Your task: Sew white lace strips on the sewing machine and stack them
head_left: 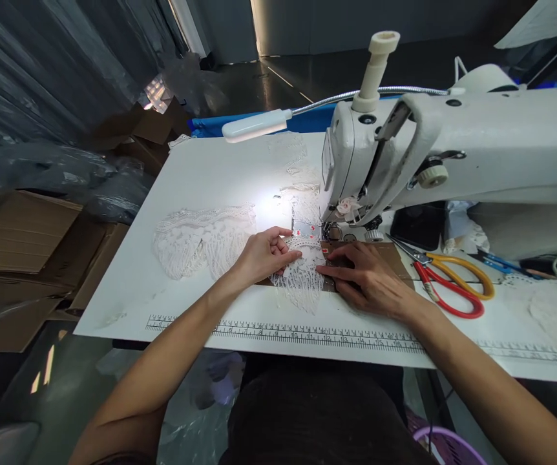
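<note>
The left hand (pixel 263 255) is pinching the white lace piece (pixel 300 274) between thumb and curled fingers, just in front of the needle of the sewing machine (pixel 453 148). The right hand (pixel 370 278) is lying flat, fingers together and stretched out, pressing the lace's right edge onto the brown card (pixel 395 257) on the white table (pixel 210 174). More lace (pixel 201 239) is lying to the left. Scissors (pixel 448 281) with red and yellow handles are resting to the right, near the ruler strip (pixel 307 332) along the near edge.

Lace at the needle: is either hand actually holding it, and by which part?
The left hand pinches the lace at its upper left edge. The right hand has no grip; its fingers lie flat, pressing down at the lace's right edge.
</note>
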